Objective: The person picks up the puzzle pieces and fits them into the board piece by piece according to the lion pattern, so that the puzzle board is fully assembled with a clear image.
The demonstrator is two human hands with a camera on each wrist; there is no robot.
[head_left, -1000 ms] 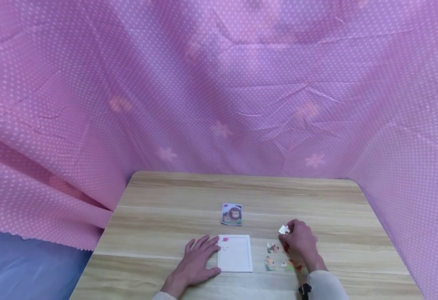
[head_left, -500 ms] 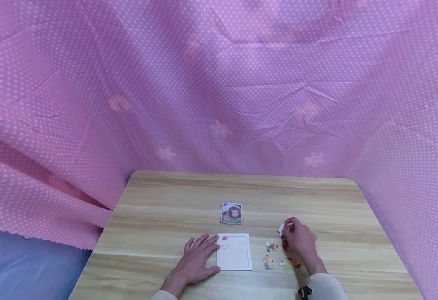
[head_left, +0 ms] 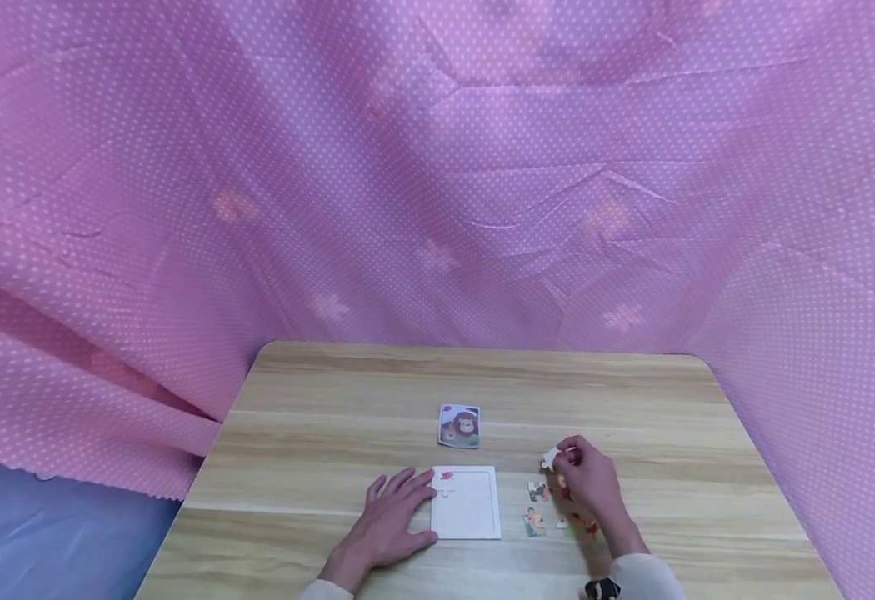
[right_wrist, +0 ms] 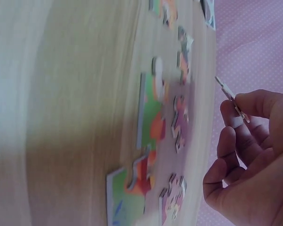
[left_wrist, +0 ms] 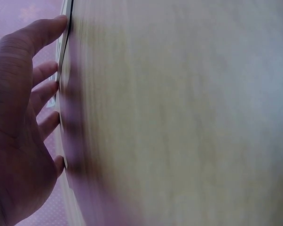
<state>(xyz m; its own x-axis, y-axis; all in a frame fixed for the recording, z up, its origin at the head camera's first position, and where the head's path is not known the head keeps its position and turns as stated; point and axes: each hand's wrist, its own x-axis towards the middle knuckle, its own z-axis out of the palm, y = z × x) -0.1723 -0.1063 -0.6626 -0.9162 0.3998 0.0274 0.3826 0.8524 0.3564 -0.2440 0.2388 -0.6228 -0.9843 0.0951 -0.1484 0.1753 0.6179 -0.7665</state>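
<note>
My right hand (head_left: 590, 479) pinches a jigsaw piece (head_left: 551, 457) between thumb and fingertips, raised above the table. In the right wrist view that piece (right_wrist: 230, 96) is tilted nearly edge-on, so its picture is hard to make out. Below it lie several loose jigsaw pieces (head_left: 534, 522), some hidden by the hand and forearm. My left hand (head_left: 390, 522) rests flat with fingers spread, its fingertips and thumb touching the left edge of a white puzzle board (head_left: 466, 510). One piece with a pink flower (head_left: 447, 476) sits in the board's upper left corner.
Behind the board lies a small picture card (head_left: 458, 426) showing a lion. Everything is on a wood-grain table (head_left: 332, 400). A pink dotted curtain (head_left: 437, 208) hangs around its back and sides.
My right hand has shifted slightly left with the jigsaw piece, turning it between the fingertips. The left hand stays at the board's edge.
</note>
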